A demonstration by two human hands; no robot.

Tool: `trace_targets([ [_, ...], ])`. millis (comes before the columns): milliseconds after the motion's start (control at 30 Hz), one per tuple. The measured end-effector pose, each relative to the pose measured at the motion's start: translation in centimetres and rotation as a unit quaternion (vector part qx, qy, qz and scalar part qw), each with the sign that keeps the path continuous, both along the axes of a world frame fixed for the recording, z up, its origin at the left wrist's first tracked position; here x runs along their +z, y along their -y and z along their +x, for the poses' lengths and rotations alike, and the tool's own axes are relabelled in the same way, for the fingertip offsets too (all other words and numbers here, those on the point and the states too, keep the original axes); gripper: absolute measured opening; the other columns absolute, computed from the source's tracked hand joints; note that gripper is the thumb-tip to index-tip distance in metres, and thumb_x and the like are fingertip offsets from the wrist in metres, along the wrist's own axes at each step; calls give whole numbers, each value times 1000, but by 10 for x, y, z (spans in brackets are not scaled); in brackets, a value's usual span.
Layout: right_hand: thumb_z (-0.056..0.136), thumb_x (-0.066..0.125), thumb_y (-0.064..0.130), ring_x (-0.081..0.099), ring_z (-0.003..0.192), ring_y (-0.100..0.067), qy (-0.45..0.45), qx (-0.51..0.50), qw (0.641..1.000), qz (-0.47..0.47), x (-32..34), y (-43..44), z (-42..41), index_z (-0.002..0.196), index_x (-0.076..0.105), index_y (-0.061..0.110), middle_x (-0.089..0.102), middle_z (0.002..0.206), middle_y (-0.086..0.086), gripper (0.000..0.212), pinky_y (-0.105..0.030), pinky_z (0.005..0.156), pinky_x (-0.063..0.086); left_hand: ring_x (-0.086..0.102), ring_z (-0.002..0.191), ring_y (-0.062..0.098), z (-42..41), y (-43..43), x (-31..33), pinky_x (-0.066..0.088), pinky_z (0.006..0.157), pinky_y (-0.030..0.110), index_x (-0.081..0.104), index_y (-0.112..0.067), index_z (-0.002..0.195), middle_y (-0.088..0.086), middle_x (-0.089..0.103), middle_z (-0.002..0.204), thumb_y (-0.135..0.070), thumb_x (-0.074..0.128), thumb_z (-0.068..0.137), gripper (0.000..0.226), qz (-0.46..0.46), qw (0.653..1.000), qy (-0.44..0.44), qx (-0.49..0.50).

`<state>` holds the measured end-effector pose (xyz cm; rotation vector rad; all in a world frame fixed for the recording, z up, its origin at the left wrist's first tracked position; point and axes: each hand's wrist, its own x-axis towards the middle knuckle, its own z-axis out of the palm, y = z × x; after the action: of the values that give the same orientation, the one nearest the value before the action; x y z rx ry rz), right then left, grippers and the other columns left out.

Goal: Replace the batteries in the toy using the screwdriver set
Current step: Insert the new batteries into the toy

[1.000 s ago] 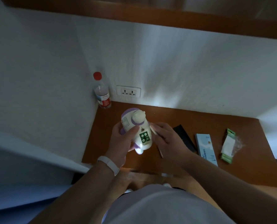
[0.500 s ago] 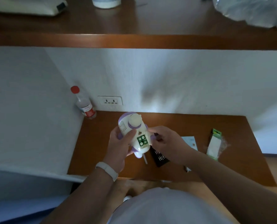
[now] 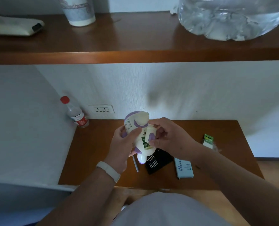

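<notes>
My left hand [image 3: 121, 145] is wrapped round the toy [image 3: 140, 121], thumb across its front, holding it in the air above the table [image 3: 94, 152]. My right hand [image 3: 170, 138] pinches a small white-and-purple piece [image 3: 150, 134] against the toy's side. The toy's long axis runs away from me, head end up toward the wall, rounded foot end down toward me. It is white plastic with purple trim, a dotted grille and a green patch. Beneath it lie the screwdriver [image 3: 135, 164] and the black bit case [image 3: 159, 160].
</notes>
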<state>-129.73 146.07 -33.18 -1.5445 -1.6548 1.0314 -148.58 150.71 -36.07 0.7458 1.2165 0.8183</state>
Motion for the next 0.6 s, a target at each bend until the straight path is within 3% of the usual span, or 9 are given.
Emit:
trace_targets([
  [67, 80, 78, 33, 58, 94, 0, 19, 15, 1000, 9, 9, -4, 5, 125, 53, 41, 53, 104, 23, 52, -17, 79, 48, 77, 90, 20, 4, 0, 6, 62, 64, 38, 53, -23, 131, 1, 74, 112, -26, 82, 83, 56, 2, 1000, 0, 1],
  [200, 79, 77, 38, 56, 95, 2, 76, 73, 993, 53, 22, -7, 10, 118, 51, 52, 48, 107, 30, 49, -11, 77, 45, 77, 87, 18, 9, -1, 18, 61, 61, 34, 53, -23, 130, 1, 73, 113, -29, 84, 81, 58, 10, 1000, -4, 6],
  [367, 86, 73, 31, 53, 100, 7, 125, 125, 978, 107, 29, -7, 10, 121, 49, 48, 44, 111, 37, 46, -3, 82, 39, 78, 83, 17, 9, 1, 27, 60, 58, 30, 52, -25, 129, 0, 73, 113, -34, 85, 79, 61, 21, 1000, -19, 1],
  [467, 89, 69, 31, 51, 102, 8, 157, 145, 970, 114, 33, -9, 10, 124, 47, 49, 41, 112, 36, 45, -4, 81, 40, 78, 82, 16, 7, 3, 28, 59, 57, 29, 51, -26, 130, 1, 72, 114, -36, 84, 79, 62, 19, 1000, -23, 3],
  [600, 88, 69, 30, 49, 101, 9, 175, 158, 965, 117, 34, -8, 6, 128, 54, 36, 38, 110, 35, 43, -9, 80, 39, 78, 82, 16, 2, 5, 29, 60, 59, 30, 50, -26, 131, 1, 72, 114, -36, 84, 80, 62, 12, 1000, -16, 6],
])
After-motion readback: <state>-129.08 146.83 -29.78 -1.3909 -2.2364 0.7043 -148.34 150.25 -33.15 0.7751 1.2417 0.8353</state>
